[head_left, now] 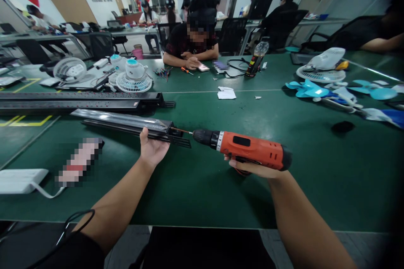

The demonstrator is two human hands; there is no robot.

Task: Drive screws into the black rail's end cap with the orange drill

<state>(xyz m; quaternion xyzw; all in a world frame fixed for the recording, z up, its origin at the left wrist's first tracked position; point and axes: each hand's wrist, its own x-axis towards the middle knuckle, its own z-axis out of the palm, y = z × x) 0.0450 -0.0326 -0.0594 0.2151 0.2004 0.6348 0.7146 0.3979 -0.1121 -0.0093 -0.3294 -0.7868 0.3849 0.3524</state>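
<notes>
Head view: I have the right grip [259,169] wrapped round the drill [252,148], its bit [182,130] aimed left at the end of the rail [126,122], which the left grip [153,151] clasps from below, long axis running leftward.

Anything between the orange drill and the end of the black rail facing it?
Nothing visible: the right hand holds the orange drill with its bit at the end of the black rail, which the left hand holds. Contact is unclear.

Right hand [257,169]: fingers mostly hidden by drill [252,148]; left hand's [154,151] by black rail [132,127]. Pink slab [81,157] pixelated. White box [20,180] cut off, left edge.
</notes>
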